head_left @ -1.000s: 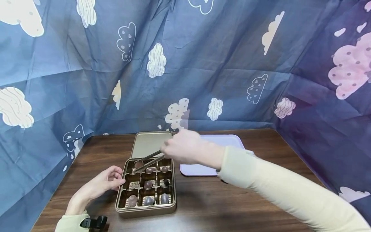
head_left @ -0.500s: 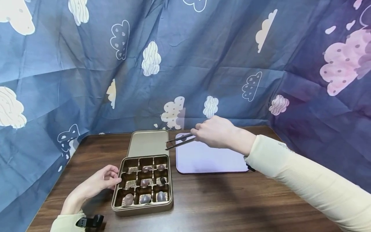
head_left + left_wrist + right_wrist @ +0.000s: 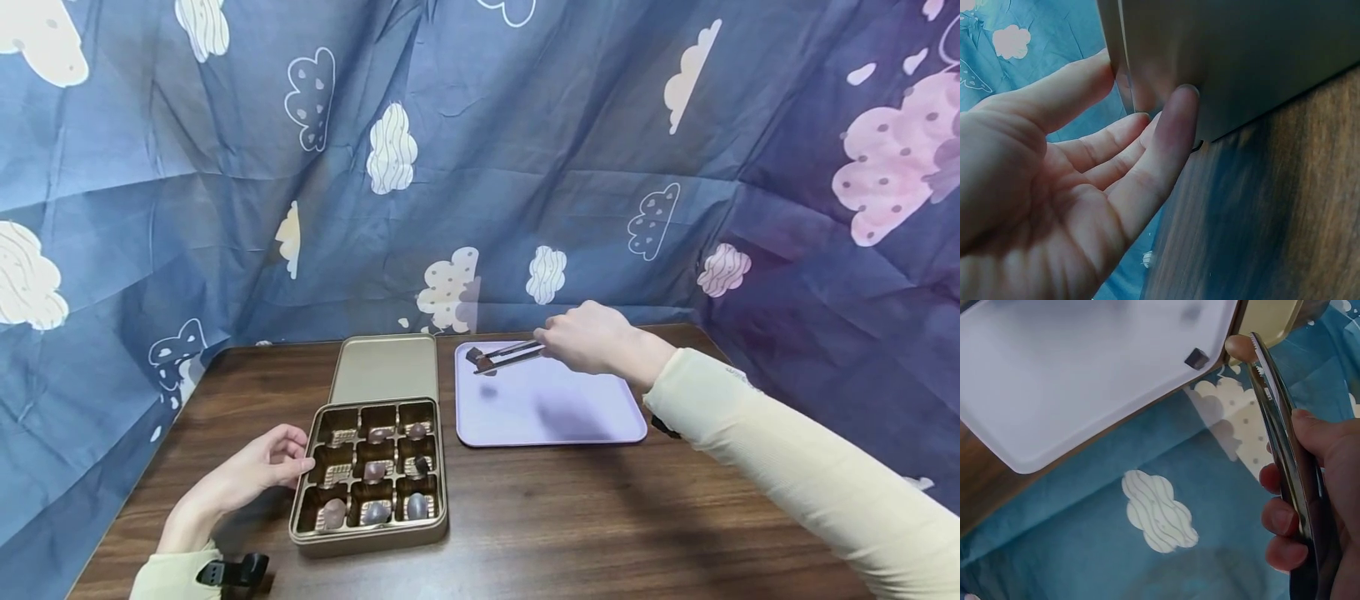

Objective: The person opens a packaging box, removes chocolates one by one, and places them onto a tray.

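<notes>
My right hand (image 3: 592, 337) grips a pair of metal tongs (image 3: 1285, 444) above the purple tray (image 3: 525, 429). Between the toothed tips sits a round brown chocolate (image 3: 1240, 348), held off the tray, its shadow falling below. A dark cube-shaped chocolate (image 3: 1197, 359) lies in the tray's back left corner. My left hand (image 3: 251, 471) touches the left side of a gold tin (image 3: 367, 546), thumb at the rim. In the left wrist view its fingertips (image 3: 1179, 115) lie against the tin's wall. Brown and dark chocolates (image 3: 374, 472) sit in the tin's divided compartments; patterned gold liner shows in two left ones.
Behind the tin lies its gold lid (image 3: 386, 371), left of the tray. Everything stands on a dark wooden table (image 3: 555, 517). A blue cloud-patterned cloth (image 3: 480, 167) hangs behind and at both sides.
From the tin's back left compartment, my right hand has carried the brown chocolate in the tongs rightward, over the lid and then the tray. My left hand has stayed at the tin.
</notes>
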`<state>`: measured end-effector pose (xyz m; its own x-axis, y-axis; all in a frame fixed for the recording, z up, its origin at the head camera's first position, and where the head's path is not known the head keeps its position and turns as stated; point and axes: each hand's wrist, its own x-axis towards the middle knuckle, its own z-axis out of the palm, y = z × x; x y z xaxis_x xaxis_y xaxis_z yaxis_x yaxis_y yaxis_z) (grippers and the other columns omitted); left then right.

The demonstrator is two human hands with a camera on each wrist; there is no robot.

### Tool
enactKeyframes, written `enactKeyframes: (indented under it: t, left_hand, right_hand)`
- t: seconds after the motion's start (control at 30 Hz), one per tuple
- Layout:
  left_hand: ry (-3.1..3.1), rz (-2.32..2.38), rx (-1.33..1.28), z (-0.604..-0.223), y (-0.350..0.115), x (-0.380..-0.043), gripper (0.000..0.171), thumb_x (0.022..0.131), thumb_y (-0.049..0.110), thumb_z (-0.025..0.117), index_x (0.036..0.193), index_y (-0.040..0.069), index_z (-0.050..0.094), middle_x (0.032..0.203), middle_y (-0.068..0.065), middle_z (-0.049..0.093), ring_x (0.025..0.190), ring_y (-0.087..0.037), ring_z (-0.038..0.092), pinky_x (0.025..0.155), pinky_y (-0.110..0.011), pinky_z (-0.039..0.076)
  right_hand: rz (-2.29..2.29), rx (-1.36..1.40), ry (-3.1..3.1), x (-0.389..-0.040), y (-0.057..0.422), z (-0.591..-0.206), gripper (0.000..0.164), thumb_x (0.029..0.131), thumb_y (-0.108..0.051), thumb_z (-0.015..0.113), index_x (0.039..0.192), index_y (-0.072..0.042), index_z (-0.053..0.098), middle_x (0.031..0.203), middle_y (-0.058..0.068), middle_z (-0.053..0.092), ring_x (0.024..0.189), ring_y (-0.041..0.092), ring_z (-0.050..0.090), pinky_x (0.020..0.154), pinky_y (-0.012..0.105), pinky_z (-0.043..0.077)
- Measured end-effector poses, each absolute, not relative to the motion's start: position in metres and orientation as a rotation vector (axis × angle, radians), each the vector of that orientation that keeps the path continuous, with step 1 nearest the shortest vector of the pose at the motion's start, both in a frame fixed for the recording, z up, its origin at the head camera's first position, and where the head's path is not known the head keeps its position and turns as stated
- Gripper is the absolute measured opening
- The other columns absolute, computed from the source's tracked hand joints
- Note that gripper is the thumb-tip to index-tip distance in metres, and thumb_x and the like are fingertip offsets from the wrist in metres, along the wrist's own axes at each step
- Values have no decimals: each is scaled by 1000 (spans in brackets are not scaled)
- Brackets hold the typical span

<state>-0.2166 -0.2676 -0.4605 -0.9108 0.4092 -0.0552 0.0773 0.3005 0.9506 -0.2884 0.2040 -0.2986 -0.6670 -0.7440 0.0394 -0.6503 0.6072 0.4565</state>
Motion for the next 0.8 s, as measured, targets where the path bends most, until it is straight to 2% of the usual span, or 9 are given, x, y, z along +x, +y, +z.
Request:
enactKeyframes:
  t: [0.3,0.57,0.8]
  left_hand:
    - [2289,1645,426,-459,-269,-217,37,94,7,64,115,-11,41,95,-12,51,80,-16,61,72,-36,57]
    - [2275,1651,432,-461,-270,-216,37,94,7,64,115,-11,40,95,-13,50,79,-16,61,73,-36,57]
    - [2274,1642,421,-460,-269,-217,38,93,9,65,115,-10,41,96,-13,51,80,-18,61,73,-37,57]
  right_hand:
    - [-614,1117,-2704,-301,199,-323,15,93,-28,66,92,-14,66,81,2,66,63,24,63,45,40,48]
    - [-538,1119,-2731,-307,196,-338,15,92,-28,68,86,-15,66,75,0,64,55,18,55,42,38,44]
    - [-524,1106,-2776,-312,194,-344,16,92,-29,68,84,-16,64,73,-1,63,57,20,57,44,39,45]
